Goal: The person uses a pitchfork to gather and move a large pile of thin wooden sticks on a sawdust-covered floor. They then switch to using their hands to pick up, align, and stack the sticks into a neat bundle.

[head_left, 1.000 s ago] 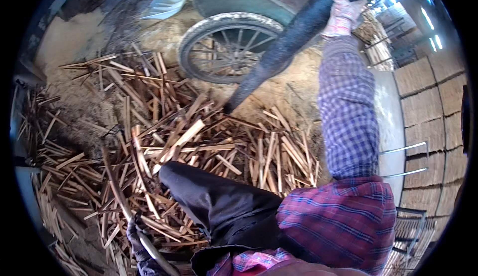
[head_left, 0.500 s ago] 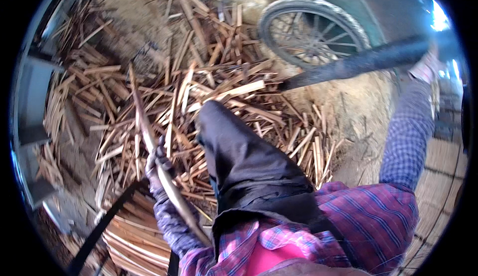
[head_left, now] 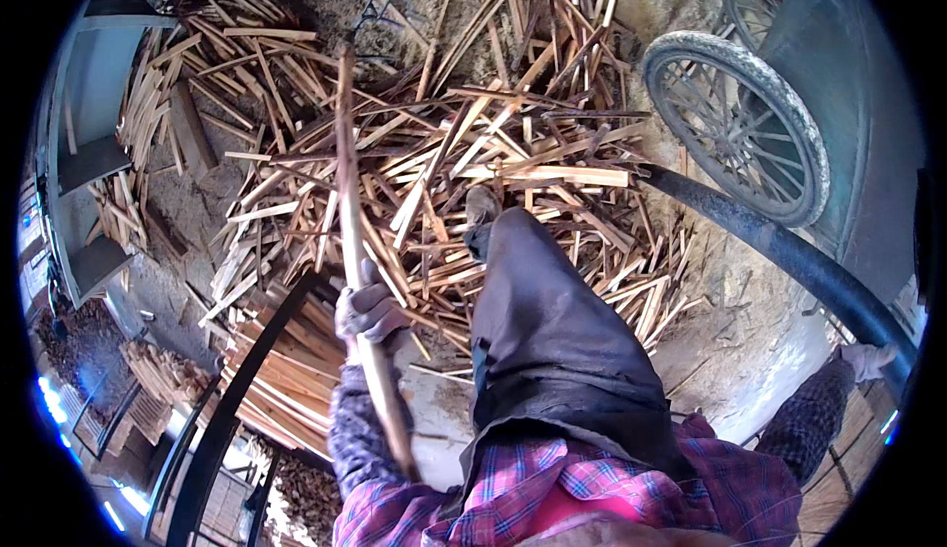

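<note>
My left hand [head_left: 370,315], in a grey glove, is closed around a long wooden stick [head_left: 347,182]. The stick runs from beside my left forearm up over the scattered wood, its far end darker and narrower. Far to the right, my right hand [head_left: 866,361], in a pale glove, is closed on a thick dark pole [head_left: 769,226] that slants down toward the wood. A spread of split wood strips [head_left: 493,143] covers the ground in front of me. My bent leg in dark trousers reaches into it, the shoe [head_left: 480,214] among the strips.
A dark green cart [head_left: 848,123] with spoked wheels [head_left: 735,131] stands at the right. At the lower left, a bundle of wood slats [head_left: 281,379] lies beside a black curved bar [head_left: 237,394]. A grey metal frame [head_left: 104,93] stands at the far left.
My view has turned, so the cart and wood sit differently. The stick in my left hand now points more upright and further ahead. My right hand appears lower, still at the pole.
</note>
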Available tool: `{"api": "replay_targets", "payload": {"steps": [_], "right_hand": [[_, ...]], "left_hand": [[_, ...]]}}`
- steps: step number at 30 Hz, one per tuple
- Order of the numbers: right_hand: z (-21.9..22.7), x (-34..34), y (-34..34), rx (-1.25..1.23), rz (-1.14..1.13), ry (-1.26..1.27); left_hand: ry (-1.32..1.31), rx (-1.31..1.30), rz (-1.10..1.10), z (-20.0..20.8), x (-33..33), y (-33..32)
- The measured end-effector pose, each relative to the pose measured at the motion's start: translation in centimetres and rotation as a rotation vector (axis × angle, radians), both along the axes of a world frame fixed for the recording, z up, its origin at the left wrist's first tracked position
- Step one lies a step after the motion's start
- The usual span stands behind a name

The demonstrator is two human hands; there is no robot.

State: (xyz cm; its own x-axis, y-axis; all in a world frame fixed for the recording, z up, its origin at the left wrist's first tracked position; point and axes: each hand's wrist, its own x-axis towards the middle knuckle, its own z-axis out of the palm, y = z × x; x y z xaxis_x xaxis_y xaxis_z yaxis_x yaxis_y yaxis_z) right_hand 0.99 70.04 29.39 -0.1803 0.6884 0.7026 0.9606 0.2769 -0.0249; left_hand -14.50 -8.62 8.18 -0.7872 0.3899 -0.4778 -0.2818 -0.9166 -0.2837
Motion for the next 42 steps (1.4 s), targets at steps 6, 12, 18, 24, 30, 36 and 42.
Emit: {"api": "replay_targets", "payload": {"steps": [6, 12, 18, 24, 30, 36, 42], "right_hand": [[-0.9, 1.8, 2.8, 0.044, -0.387, -0.518], [-1.4, 4.6, 5.8, 0.108, -0.573, -0.94], [-3.1, -0.6, -0.9, -0.09, -0.513, -1.054], [-1.7, -1.4, -3.8, -0.126, -0.186, -0.235], [-0.5, -3.2, -6.5, -0.15, -0.107, 0.061], [-2.2, -3.8, -6.1, -0.161, -0.152, -0.034], [-4.5, -1.2, -3.0, -0.133, -0.184, -0.067]], "left_hand": [[0.151, 0.344, 0.201, 0.4, -4.5, 2.9], [-0.227, -0.157, -0.06, 6.8, -9.5, 1.7], [-0.184, -0.102, -0.271, 12.6, -7.7, 0.5], [-0.265, -0.169, -0.367, 20.1, -4.8, 0.7], [-0.204, -0.425, -0.487, 14.7, -8.5, 1.4], [-0.347, -0.742, -0.652, 10.9, -13.2, -0.1], [-0.371, -0.588, -0.638, 9.1, -13.9, -1.3]]}}
